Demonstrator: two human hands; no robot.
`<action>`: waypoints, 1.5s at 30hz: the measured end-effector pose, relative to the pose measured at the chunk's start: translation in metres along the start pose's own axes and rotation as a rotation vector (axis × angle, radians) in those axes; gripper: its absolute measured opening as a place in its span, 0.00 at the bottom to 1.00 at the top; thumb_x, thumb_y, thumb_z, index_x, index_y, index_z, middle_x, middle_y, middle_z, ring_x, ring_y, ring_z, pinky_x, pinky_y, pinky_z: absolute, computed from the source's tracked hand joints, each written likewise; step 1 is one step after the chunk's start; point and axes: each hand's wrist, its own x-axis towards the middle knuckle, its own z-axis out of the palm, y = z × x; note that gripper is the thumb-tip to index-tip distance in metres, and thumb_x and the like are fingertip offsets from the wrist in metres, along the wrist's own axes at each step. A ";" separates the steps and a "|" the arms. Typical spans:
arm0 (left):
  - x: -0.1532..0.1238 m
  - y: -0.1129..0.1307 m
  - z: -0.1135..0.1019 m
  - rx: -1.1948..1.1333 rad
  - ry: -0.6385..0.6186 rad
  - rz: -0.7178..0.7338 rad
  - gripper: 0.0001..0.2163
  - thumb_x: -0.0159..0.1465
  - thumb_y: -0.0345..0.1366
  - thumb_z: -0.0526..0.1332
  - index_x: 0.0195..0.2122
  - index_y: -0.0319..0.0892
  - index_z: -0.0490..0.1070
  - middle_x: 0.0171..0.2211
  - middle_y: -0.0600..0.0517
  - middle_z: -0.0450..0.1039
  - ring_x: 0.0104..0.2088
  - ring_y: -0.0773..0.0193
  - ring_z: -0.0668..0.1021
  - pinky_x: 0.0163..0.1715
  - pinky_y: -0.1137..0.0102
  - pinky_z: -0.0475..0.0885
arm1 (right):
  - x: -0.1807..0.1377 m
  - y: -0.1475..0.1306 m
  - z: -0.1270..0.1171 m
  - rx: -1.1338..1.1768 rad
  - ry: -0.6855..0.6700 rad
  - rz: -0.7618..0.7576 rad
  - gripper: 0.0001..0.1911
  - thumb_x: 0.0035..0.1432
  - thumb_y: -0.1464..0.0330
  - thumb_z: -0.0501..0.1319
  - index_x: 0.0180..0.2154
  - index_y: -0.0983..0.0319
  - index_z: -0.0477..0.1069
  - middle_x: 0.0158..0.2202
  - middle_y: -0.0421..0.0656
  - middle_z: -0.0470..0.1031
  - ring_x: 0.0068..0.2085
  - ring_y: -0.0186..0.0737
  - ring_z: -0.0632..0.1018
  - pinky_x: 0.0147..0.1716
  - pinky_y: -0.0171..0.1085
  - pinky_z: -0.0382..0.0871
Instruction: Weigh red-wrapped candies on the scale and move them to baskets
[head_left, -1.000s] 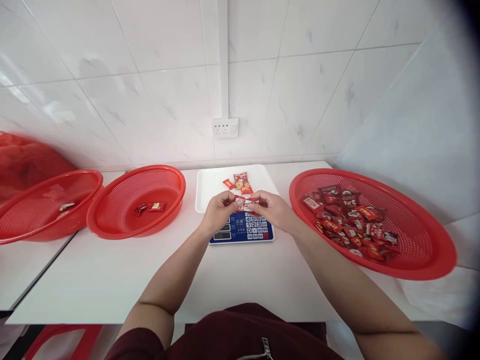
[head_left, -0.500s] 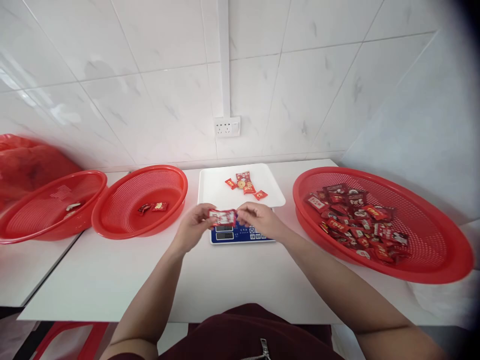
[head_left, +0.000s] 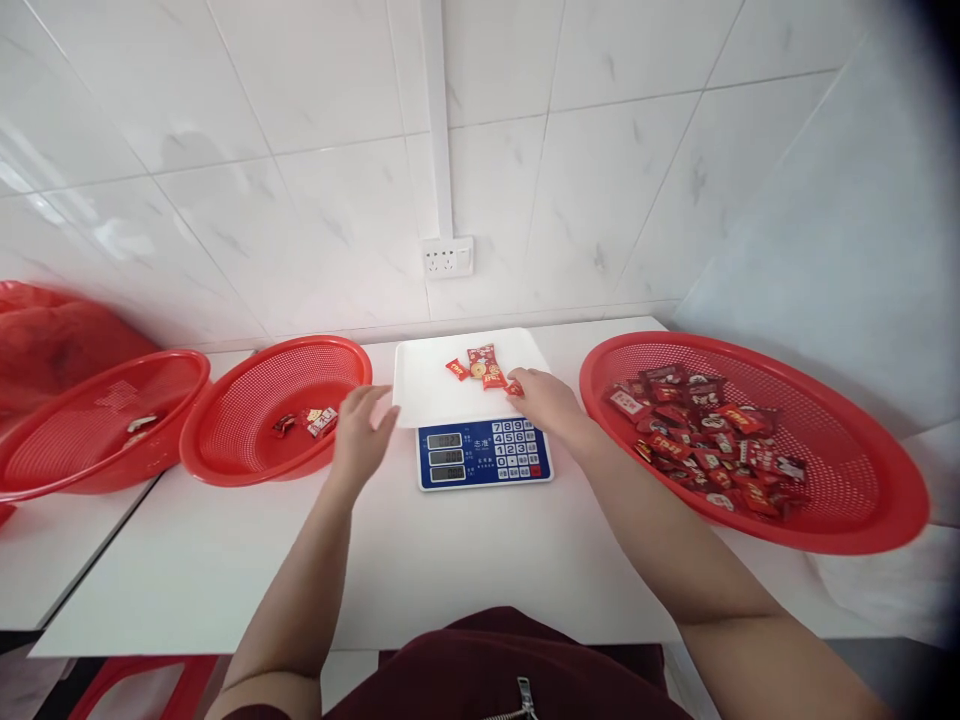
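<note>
My right hand (head_left: pixel 549 405) is over the white scale pan (head_left: pixel 427 385), its fingertips closed on a small red candy packet (head_left: pixel 515 388). Close by on the pan lie a larger red packet (head_left: pixel 486 366) and another small red packet (head_left: pixel 457 369). My left hand (head_left: pixel 361 430) holds nothing; its fingers are apart between the middle red basket (head_left: pixel 225 395) and the pan. Inside that basket are a red-and-white packet (head_left: pixel 322 421) and a dark red packet (head_left: pixel 283 426). The blue keypad panel (head_left: pixel 487 455) of the scale faces me.
A large red basket (head_left: pixel 870 440) on the right holds many red packets (head_left: pixel 697 430). Another red basket (head_left: pixel 67 420) stands at far left, before a red plastic bag (head_left: pixel 60 335). A socket (head_left: pixel 448 258) is on the tiled wall behind the white table (head_left: pixel 420 580).
The red-and-white packet that was between both hands now lies in the middle basket. My left hand has moved left and opened; my right hand has moved forward to a small packet on the pan.
</note>
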 end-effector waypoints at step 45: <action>0.001 0.069 0.049 -0.795 -0.308 -0.088 0.10 0.59 0.39 0.59 0.40 0.44 0.70 0.40 0.49 0.71 0.35 0.66 0.74 0.32 0.71 0.73 | -0.020 -0.028 -0.014 0.964 -0.128 -0.220 0.09 0.52 0.70 0.58 0.39 0.60 0.66 0.29 0.38 0.70 0.31 0.32 0.72 0.32 0.34 0.68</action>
